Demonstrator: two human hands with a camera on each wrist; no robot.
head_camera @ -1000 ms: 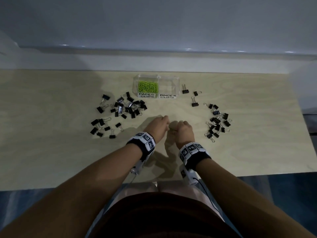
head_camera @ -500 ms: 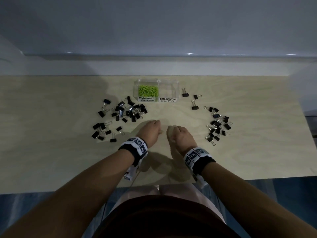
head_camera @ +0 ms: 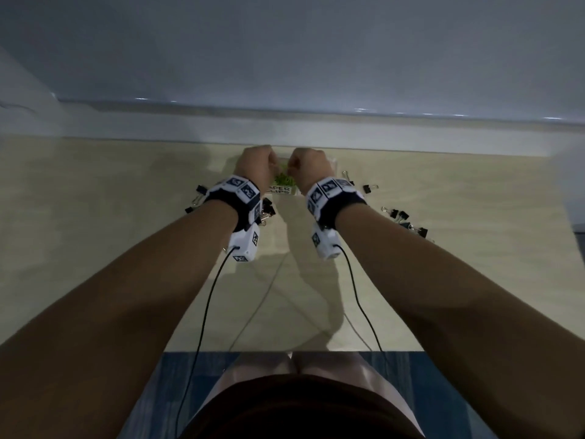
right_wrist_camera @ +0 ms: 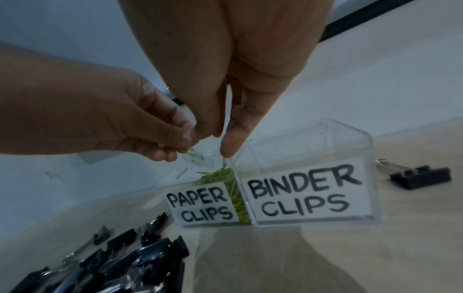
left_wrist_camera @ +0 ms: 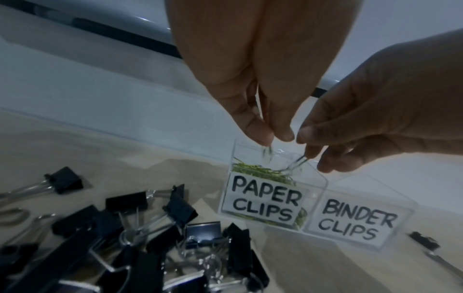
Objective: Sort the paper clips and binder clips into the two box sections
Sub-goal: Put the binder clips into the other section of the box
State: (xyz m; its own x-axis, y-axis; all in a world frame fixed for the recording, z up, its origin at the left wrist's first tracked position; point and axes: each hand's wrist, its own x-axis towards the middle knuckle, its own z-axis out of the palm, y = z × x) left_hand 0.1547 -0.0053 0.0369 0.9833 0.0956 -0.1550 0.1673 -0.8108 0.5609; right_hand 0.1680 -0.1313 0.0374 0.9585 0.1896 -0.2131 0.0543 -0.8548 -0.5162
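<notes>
A clear two-section box (head_camera: 281, 198) stands at the far middle of the table. Its section labelled PAPER CLIPS (left_wrist_camera: 265, 200) holds green paper clips (left_wrist_camera: 258, 172); the section labelled BINDER CLIPS (right_wrist_camera: 300, 194) looks empty. Both hands hover over the paper clip section. My left hand (left_wrist_camera: 273, 136) pinches a small blurred paper clip (left_wrist_camera: 267, 153) at its fingertips. My right hand (right_wrist_camera: 223, 138) pinches a silvery paper clip (right_wrist_camera: 225, 162) whose lower end reaches the green heap. Black binder clips (left_wrist_camera: 150, 228) lie heaped left of the box.
More black binder clips (head_camera: 402, 217) are scattered on the pale wooden table (head_camera: 443, 280) right of the box, one (right_wrist_camera: 421, 176) close beside it. A white wall ledge (head_camera: 126, 125) runs behind the box. Cables hang from both wrist cameras.
Both hands have moved forward from the middle of the table to just above the box's paper clip section, and each now shows a clip at its fingertips.
</notes>
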